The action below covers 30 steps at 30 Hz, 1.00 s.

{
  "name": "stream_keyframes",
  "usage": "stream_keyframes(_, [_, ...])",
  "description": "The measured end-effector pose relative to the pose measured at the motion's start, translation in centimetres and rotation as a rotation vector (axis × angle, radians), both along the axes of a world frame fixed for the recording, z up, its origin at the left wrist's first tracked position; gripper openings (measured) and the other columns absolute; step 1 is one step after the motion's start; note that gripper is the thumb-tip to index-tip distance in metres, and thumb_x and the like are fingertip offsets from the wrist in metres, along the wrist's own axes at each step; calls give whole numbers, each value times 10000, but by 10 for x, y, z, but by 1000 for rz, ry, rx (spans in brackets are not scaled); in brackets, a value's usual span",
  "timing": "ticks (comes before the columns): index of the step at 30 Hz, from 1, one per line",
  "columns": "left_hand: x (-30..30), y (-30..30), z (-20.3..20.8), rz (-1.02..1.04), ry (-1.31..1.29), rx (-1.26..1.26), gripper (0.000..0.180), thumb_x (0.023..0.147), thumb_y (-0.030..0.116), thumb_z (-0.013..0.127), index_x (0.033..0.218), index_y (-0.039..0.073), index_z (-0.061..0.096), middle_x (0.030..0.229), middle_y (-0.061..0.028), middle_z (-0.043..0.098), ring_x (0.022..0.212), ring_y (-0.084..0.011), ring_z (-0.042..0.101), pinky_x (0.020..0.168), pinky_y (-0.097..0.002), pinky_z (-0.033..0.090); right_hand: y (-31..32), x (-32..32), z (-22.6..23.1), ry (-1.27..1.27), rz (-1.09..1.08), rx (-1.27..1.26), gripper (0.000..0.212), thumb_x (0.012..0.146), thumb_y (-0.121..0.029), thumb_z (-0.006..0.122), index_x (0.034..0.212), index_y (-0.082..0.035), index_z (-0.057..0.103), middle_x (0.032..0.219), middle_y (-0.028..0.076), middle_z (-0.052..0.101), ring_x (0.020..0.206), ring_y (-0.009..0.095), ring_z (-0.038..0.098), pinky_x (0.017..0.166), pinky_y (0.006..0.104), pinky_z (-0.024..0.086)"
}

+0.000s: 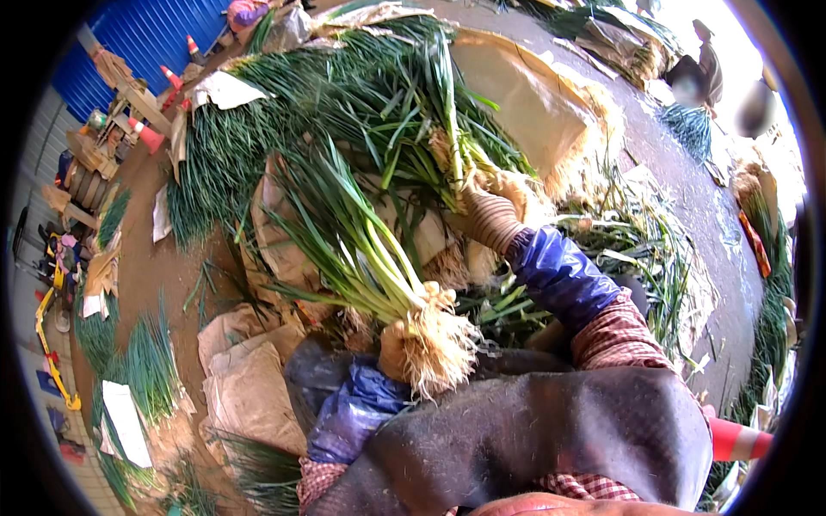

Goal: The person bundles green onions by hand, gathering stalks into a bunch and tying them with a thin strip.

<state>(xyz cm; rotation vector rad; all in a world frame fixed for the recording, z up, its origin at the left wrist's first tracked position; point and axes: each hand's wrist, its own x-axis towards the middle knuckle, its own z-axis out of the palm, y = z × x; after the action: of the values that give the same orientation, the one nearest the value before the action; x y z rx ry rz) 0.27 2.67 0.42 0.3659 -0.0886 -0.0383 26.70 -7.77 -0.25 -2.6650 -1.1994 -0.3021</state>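
Brown ribbed knit covers the right hand (489, 212), whose fingers look clamped on the pale lower part of the upright green onion stalks (450, 112). The left hand (393, 351), in a tan glove, lies against the root end of the rooted onion bunch (394, 262), just above the lap; its fingers are mostly hidden, so I cannot tell whether they are closed.

To do this well, I would take the stalks low, by the firm white stems, squeeze lightly so the leaves don't crease, and support the heavy roots from below so the bunch stays aligned.

Counting outward: two hands, two blue sleeve covers (559, 268), one rooted bunch tilted with its leaves toward the upper left, and one upright cluster, its stalks too overlapped to number. Beyond them come one dark apron (551, 430), one big green onion pile (318, 95), one heap of loose leaves (658, 258) on the right, and four orange cones (147, 136), three at upper left and one at lower right.
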Motion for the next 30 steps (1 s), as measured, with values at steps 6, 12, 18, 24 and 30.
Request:
stream_keyframes(6, [0, 0, 11, 13, -25, -27, 732, 793, 358, 713, 1359, 21, 394, 1376, -193, 454, 924, -253, 610, 723, -386, 557, -31, -17, 50, -435, -38, 311, 225, 886, -334, 571, 905, -117, 626, 701, 113, 624, 620, 299, 616, 572, 417, 471])
stream_keyframes(12, [3, 5, 10, 113, 94, 47, 657, 828, 189, 641, 1384, -14, 357, 1255, -121, 544, 854, -179, 631, 733, -345, 577, -40, -100, 67, 187, 214, 233, 170, 847, -237, 658, 825, -68, 663, 677, 86, 627, 602, 214, 613, 526, 365, 486])
stream_keyframes(18, [2, -6, 15, 51, 204, -125, 629, 787, 63, 632, 1361, -27, 391, 1212, -99, 557, 917, -189, 617, 840, -342, 543, -37, -100, 46, 1447, -28, 631, 501, 843, -530, 669, 771, -34, 674, 599, 25, 599, 513, 98, 560, 461, 261, 435])
stream_keyframes(24, [1, -5, -31, -46, 535, 53, 359, 723, 35, 595, 1078, -20, 595, 897, -95, 651, 774, -210, 648, 751, -326, 569, -1, -101, 34, 1030, -26, 724, 334, 809, -302, 744, 911, 1, 649, 688, 14, 604, 565, 72, 502, 512, 240, 434])
stream_keyframes(30, [-1, -11, -35, -21, 277, -125, 544, 715, 108, 619, 1224, -51, 513, 1081, -136, 629, 943, -249, 640, 875, -392, 543, -4, -97, 36, 1649, 90, 975, 314, 842, -268, 708, 1048, -53, 611, 841, -10, 635, 689, 77, 585, 621, 206, 482])
